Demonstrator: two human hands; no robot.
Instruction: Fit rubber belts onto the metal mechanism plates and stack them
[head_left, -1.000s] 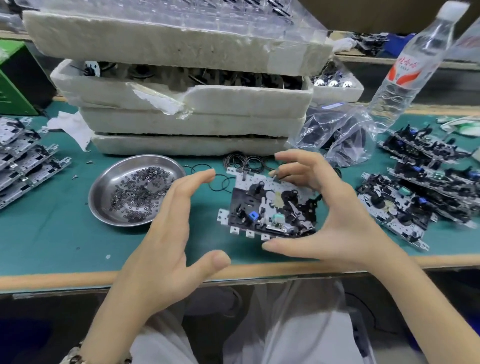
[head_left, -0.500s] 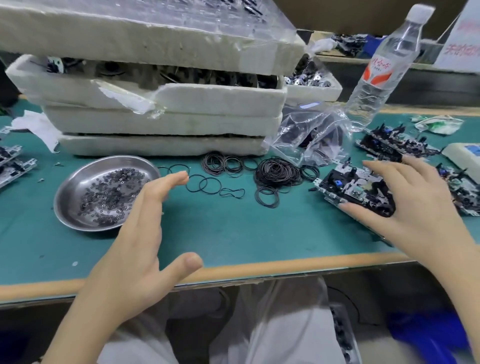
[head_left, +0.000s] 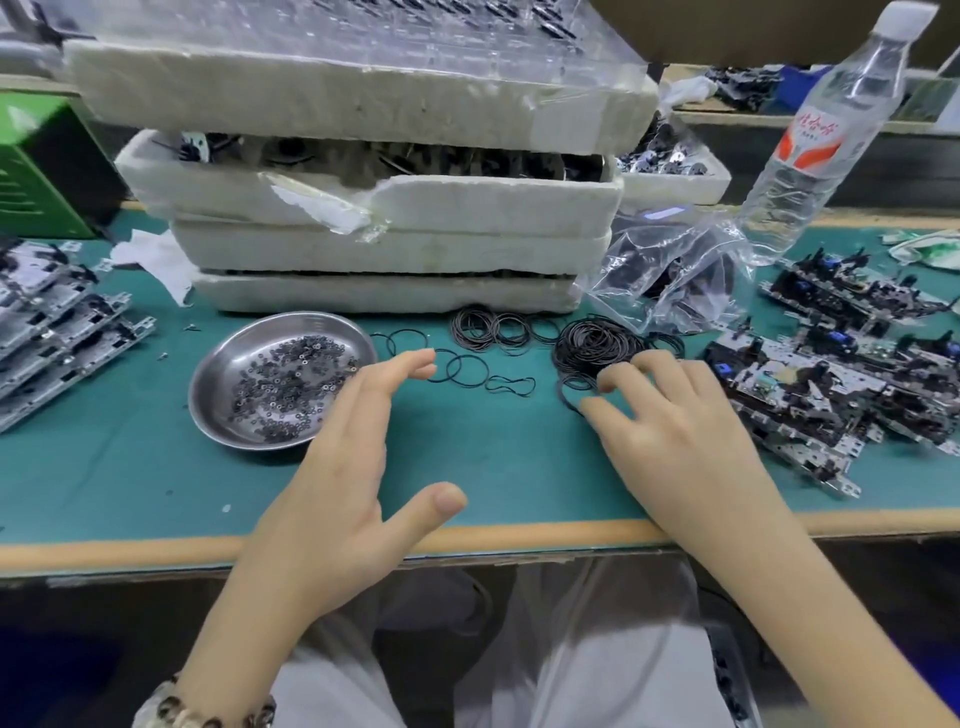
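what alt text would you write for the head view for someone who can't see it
A person's right hand curls its fingers onto a pile of black rubber belts on a green bench, while the left hand is open beside a steel dish of small washers. Mechanism plates are stacked at right and left, foam trays behind.

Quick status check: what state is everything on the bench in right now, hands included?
Belt pile: loose heap on the mat.
Right hand: fingertips curled at that pile's edge; grip unclear.
Left hand: open, holding nothing, over the mat.
Steel dish: holds small washers.
Water bottle: cap on.
Mechanism plates: stacked overlapping at right.
Foam trays: stacked.
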